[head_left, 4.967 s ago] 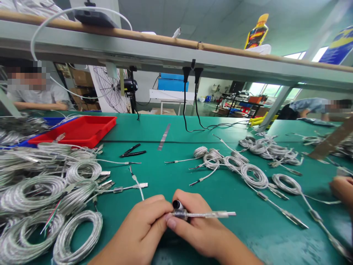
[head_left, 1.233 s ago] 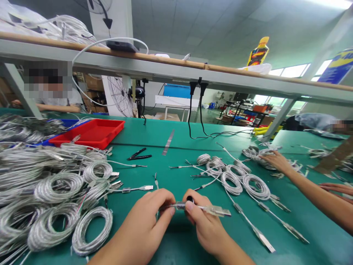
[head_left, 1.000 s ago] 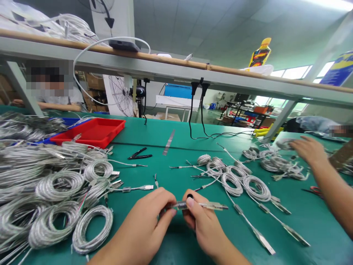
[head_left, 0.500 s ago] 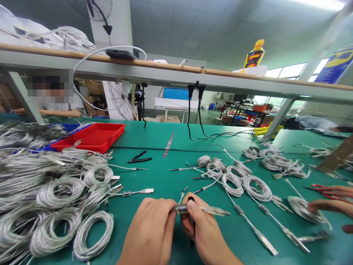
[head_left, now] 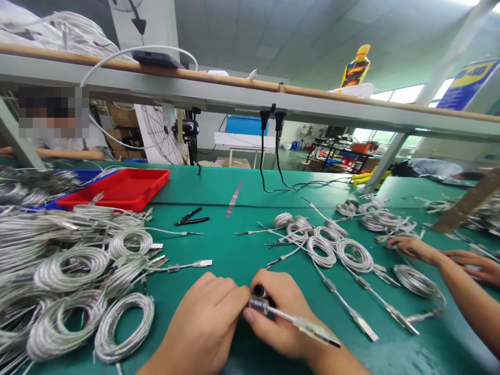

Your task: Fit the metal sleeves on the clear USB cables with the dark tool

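Note:
My left hand point(head_left: 203, 323) and my right hand point(head_left: 281, 317) meet low in the middle of the green bench mat point(head_left: 219, 250). Both grip a clear USB plug end point(head_left: 300, 325) with a metal collar point(head_left: 260, 305). A short black cylinder point(head_left: 260, 291) stands against the collar, its lower part hidden by my fingers. The plug points down to the right, and its cable is hard to trace. A co-worker's hands point(head_left: 414, 249) reach over coiled cables at the right.
Several coiled silver cables point(head_left: 70, 265) are heaped at the left, with more coils point(head_left: 324, 250) at the middle right. Behind them are a red tray point(head_left: 113, 190), black-handled cutters point(head_left: 191, 217) and a steel ruler point(head_left: 233, 198). Black cords point(head_left: 265, 151) hang from a shelf beam.
The plug has swung from level to pointing down-right, and the black cylinder now stands above the collar. The co-worker's hands have moved left, and the view has shifted slightly.

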`<state>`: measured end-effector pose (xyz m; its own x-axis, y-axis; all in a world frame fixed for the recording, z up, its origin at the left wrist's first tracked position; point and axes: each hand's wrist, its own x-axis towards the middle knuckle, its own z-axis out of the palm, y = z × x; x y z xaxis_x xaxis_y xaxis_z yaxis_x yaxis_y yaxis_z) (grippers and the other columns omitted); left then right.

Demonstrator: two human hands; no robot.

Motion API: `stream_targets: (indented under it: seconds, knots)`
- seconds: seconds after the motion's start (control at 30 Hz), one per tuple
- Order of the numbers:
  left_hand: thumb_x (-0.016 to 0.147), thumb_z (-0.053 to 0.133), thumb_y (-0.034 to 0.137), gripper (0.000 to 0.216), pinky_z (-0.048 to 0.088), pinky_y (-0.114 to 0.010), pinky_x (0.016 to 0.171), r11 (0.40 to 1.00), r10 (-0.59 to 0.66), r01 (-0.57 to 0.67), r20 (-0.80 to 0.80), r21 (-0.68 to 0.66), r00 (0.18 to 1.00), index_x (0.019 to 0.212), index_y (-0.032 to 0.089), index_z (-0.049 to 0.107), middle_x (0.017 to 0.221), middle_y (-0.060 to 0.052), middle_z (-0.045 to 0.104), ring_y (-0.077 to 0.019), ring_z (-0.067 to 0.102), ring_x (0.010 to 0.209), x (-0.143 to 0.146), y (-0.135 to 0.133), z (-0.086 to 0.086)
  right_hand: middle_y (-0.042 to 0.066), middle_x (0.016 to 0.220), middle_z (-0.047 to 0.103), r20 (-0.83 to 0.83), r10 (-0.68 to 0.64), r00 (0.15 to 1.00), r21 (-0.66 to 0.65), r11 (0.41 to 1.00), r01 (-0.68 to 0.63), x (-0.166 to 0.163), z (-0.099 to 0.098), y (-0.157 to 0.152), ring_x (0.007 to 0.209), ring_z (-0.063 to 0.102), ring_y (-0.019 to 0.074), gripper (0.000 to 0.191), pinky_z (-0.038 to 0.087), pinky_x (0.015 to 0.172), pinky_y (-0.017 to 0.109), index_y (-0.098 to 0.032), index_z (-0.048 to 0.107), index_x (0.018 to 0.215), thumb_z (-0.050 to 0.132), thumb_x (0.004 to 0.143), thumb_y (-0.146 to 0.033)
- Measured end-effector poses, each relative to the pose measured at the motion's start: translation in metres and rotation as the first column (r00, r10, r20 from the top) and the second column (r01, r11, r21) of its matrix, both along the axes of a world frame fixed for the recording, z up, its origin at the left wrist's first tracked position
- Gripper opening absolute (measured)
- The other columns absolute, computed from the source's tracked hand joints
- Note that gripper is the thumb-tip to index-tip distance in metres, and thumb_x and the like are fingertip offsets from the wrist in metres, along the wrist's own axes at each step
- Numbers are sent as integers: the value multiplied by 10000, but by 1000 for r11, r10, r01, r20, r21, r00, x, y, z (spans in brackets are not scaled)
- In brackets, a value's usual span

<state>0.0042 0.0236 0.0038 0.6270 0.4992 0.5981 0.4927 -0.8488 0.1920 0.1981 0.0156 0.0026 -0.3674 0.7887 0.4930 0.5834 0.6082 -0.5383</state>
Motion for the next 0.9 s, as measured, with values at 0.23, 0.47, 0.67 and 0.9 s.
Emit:
stream_targets:
  seconds: [0.23,0.47,0.67,0.9]
  knots:
    - [997,345,60,322,305,-338,594,999,3,-2,-7,39,1000,888,180,623,709,-16,575,-199,486,623,1,1,-1,-52,628,428,76,17,997,16,1000,-19,2,3,3,560,386,137,356,232,569,273,-235,379,733,523,942,-485]
    - [998,353,53,316,311,-334,578,997,4,-6,34,71,999,887,178,621,705,-13,574,-197,492,616,1,1,-1,-59,630,407,64,34,997,-5,999,-34,1,4,3,556,363,137,358,214,562,275,-239,346,740,496,956,-483]
    - [995,347,56,310,328,-331,576,997,6,-8,25,74,1000,907,186,615,699,-11,582,-204,506,607,-1,2,-3,-57,643,415,46,14,999,-34,999,-12,0,3,2,572,362,145,321,218,577,279,-240,360,745,516,936,-446]
    - [1001,374,56,243,347,-318,611,1000,-2,0,92,25,996,992,207,565,748,4,637,-188,543,636,-1,1,-9,-46,626,436,-54,-26,998,-183,983,15,-3,-2,1,581,390,149,365,215,573,271,-231,389,726,487,931,-517]
